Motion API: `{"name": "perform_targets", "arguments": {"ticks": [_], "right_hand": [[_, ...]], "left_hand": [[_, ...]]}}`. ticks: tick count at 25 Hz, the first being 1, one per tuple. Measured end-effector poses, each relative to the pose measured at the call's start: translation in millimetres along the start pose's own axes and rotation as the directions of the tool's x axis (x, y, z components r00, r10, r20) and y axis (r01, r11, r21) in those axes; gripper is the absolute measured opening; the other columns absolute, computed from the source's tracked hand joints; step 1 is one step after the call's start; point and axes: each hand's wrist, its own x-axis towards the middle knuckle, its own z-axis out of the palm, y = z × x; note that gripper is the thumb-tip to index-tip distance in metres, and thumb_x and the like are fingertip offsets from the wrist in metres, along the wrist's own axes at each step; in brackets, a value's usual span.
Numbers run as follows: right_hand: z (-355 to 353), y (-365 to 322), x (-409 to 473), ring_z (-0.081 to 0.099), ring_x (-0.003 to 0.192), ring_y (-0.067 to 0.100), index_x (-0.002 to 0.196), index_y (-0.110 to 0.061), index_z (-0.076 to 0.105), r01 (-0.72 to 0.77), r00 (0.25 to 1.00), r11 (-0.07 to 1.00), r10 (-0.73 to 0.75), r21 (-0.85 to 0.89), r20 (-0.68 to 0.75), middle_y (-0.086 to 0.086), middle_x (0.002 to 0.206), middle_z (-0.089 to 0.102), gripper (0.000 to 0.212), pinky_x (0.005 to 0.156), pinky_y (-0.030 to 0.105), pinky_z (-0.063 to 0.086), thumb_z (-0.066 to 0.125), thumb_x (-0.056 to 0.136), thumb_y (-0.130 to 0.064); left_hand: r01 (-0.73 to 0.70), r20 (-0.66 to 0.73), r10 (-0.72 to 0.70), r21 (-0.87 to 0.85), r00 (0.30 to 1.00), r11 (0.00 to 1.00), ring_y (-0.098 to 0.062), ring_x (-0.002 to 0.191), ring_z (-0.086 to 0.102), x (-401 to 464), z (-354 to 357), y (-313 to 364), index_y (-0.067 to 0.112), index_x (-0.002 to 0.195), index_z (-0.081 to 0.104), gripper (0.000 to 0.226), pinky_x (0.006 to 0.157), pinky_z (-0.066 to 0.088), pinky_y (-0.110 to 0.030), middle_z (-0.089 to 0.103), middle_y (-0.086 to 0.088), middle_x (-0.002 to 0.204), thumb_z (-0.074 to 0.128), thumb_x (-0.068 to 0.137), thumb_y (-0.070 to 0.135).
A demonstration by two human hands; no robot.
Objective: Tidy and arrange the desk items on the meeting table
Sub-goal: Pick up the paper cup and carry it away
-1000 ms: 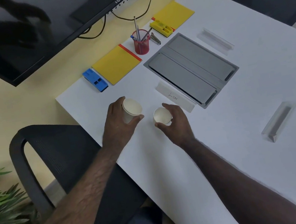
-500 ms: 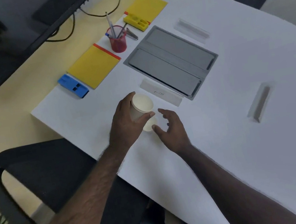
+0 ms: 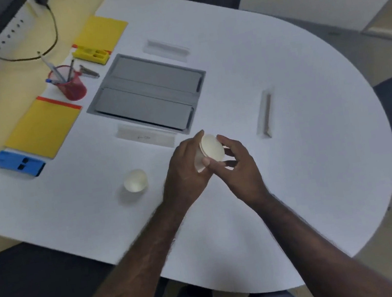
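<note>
Head view: paper cup (image 3: pixel 212 151) tilted, mouth toward camera (long axis slanting), left fingers (image 3: pixel 195 140) curled round it, right fingers (image 3: pixel 227 143) loosely curled beside

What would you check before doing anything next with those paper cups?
1. Held cup secure: ok, the left hand grips its side and the right hand touches it from the other side.
2. One cup or a nested pair in the hands: cannot tell.
3. Second cup stable: ok, it stands upright on the table, apart from both hands.
4. Anything inside the cups: cannot tell, though the standing one looks empty.
5. Free space to set the held cup down: ok, bare table lies beside the standing cup.
6. Nearby clear name stand out of the way: ok, it lies beyond the hands.
</note>
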Motion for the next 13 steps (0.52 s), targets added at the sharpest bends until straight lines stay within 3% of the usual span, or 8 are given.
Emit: {"name": "perform_targets", "arguments": {"ticks": [4, 7, 13], "right_hand": [[-59.3, 12.4, -2.5, 0.065, 0.121, 0.001, 0.14, -0.032, 0.063, -0.007, 0.994, 1.0, 0.006, -0.007, -0.111, -0.02, 0.136, 0.065, 0.065, 0.09, 0.021, 0.059, 0.09, 0.082, -0.044], [-108.8, 23.7, -3.5, 0.066, 0.121, 0.002, 0.138, -0.035, 0.065, -0.012, 0.988, 1.0, 0.016, 0.024, -0.157, -0.02, 0.135, 0.067, 0.065, 0.095, 0.028, 0.06, 0.086, 0.078, -0.05], [-209.8, 43.4, 19.4, 0.066, 0.121, 0.007, 0.134, -0.034, 0.065, -0.017, 0.964, 0.997, 0.036, 0.073, -0.263, -0.017, 0.133, 0.067, 0.055, 0.098, 0.035, 0.06, 0.089, 0.085, -0.038]], "left_hand": [[-0.065, 0.081, 0.064, 0.013, 0.995, 0.998, -0.015, 0.127, 0.058, 4.6, 50.3, 36.8, 0.02, 0.153, 0.047, 0.075, 0.105, 0.053, -0.038, 0.06, 0.001, 0.139, 0.082, 0.088, 0.029], [-0.086, 0.146, 0.077, 0.055, 0.986, 0.995, -0.02, 0.125, 0.06, 16.5, 89.5, 65.8, 0.017, 0.152, 0.048, 0.073, 0.103, 0.053, -0.044, 0.062, -0.002, 0.139, 0.082, 0.089, 0.031], [-0.018, 0.249, -0.002, 0.076, 0.968, 0.997, -0.015, 0.125, 0.058, 44.2, 170.0, 108.1, 0.022, 0.15, 0.049, 0.079, 0.104, 0.053, -0.044, 0.062, 0.003, 0.139, 0.079, 0.086, 0.057]]}}
